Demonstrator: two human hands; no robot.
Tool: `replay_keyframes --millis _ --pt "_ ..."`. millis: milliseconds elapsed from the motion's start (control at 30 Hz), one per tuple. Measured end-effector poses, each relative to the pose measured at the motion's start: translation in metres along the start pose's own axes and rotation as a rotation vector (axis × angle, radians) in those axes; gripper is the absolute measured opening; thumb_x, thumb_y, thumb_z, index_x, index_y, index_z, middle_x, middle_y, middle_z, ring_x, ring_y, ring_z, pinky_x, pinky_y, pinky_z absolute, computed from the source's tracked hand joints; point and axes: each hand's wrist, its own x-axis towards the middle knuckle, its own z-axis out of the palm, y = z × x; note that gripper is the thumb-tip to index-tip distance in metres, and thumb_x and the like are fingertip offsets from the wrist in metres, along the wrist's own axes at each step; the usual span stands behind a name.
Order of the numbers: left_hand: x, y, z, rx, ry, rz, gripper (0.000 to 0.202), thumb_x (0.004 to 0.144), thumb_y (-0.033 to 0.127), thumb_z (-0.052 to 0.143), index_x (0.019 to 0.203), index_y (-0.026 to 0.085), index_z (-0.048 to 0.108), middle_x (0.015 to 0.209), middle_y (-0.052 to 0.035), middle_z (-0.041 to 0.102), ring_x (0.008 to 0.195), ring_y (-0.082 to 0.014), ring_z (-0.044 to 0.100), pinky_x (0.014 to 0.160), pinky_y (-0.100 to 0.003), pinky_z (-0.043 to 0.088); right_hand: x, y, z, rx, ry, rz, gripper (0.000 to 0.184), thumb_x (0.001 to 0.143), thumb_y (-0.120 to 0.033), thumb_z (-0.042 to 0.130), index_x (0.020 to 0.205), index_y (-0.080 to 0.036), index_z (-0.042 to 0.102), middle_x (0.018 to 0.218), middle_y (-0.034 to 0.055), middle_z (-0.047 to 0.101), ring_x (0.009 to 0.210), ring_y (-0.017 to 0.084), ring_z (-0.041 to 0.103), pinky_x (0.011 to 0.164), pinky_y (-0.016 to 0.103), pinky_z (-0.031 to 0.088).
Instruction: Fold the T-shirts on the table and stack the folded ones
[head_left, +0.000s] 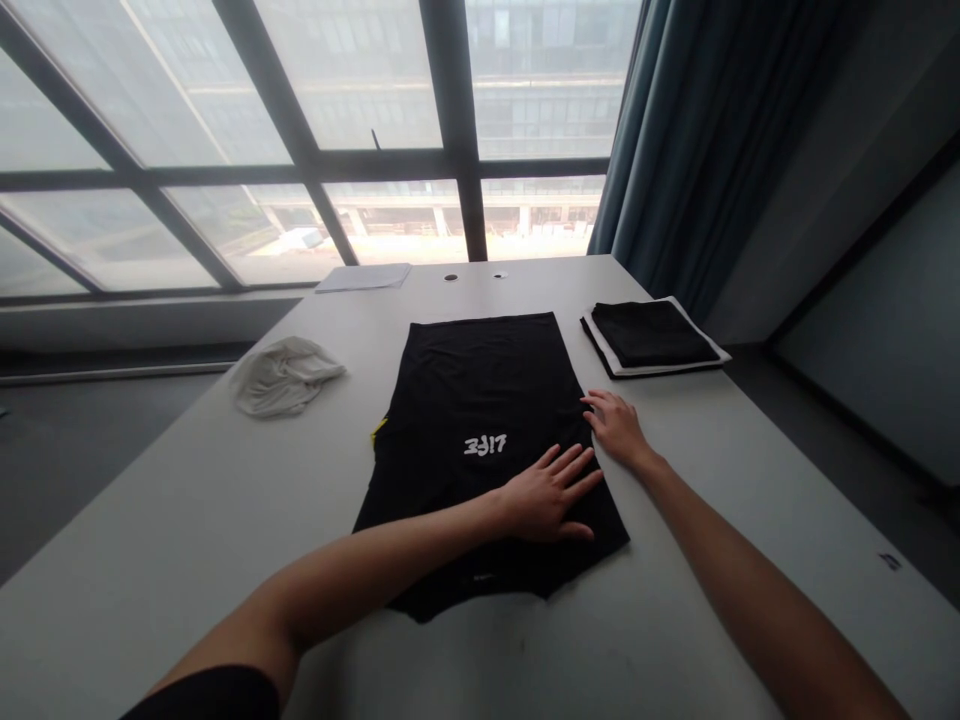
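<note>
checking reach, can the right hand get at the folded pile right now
Probably yes: the right hand is by the black shirt, and nothing shows between that hand and the folded pile.

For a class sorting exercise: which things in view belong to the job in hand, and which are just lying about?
Job:
black cloth garment with white lettering, under the left hand, right hand at its edge
probably folded black-and-white cloth stack

Apparently lying about:
crumpled whitish bag or cloth
flat white paper-like sheet
</note>
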Motion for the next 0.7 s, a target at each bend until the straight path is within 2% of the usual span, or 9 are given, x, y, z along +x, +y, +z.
replay_keyframes --millis 133,233,333,433,600,700 --pt "-0.007 0.006 -0.006 -0.040 -0.038 0.041 0.084 0.097 0.070 0.040 0.160 0.017 0.026 0.166 -0.0169 0.014 0.153 -0.0350 0.011 0.122 -0.055 0.013 0.000 -0.001 -0.001 0.013 0.000 0.005 0.028 0.094 -0.025 0.053 0.118 -0.025 0.068 0.135 0.0073 0.063 0.126 0.025 0.054 0.104 0.044 0.038" --pt "-0.003 0.004 -0.013 -0.064 -0.021 0.065 0.076 0.100 0.066 0.036 0.159 0.020 0.027 0.166 -0.0130 0.019 0.154 -0.0299 0.014 0.123 -0.052 0.012 0.000 -0.002 -0.001 0.011 0.004 0.010 0.027 0.094 -0.025 0.054 0.117 -0.025 0.069 0.135 0.0070 0.063 0.126 0.025 0.054 0.104 0.045 0.038" --pt "0.008 -0.009 -0.013 -0.041 0.043 -0.076 0.073 0.103 0.062 0.030 0.160 0.016 0.024 0.165 -0.0140 0.022 0.154 -0.0266 0.016 0.124 -0.049 0.012 0.000 -0.001 0.000 0.009 0.005 0.007 0.027 0.094 -0.025 0.054 0.117 -0.026 0.069 0.135 0.0065 0.063 0.126 0.025 0.054 0.104 0.045 0.038" --pt "0.016 -0.027 -0.006 0.011 0.048 -0.238 0.077 0.102 0.063 0.031 0.158 0.011 0.025 0.164 -0.0177 0.021 0.154 -0.0294 0.015 0.122 -0.053 0.014 -0.001 0.000 0.001 0.003 0.002 0.011 0.028 0.094 -0.026 0.054 0.118 -0.025 0.068 0.136 0.0068 0.063 0.126 0.026 0.055 0.104 0.045 0.039" --pt "0.013 -0.040 0.002 0.020 0.041 -0.247 0.077 0.102 0.064 0.029 0.159 0.012 0.025 0.165 -0.0167 0.018 0.154 -0.0282 0.012 0.122 -0.054 0.013 0.001 -0.003 -0.002 -0.006 -0.011 0.020 0.030 0.095 -0.026 0.050 0.118 -0.024 0.069 0.136 0.0077 0.063 0.126 0.025 0.055 0.106 0.045 0.040" --pt "0.012 -0.039 0.004 0.017 0.048 -0.251 0.076 0.102 0.063 0.032 0.159 0.013 0.025 0.165 -0.0159 0.017 0.154 -0.0281 0.012 0.122 -0.054 0.011 -0.002 -0.017 -0.005 0.005 0.050 0.010 0.039 0.097 -0.022 0.039 0.125 -0.018 0.066 0.137 0.0110 0.062 0.131 0.024 0.053 0.110 0.043 0.039"
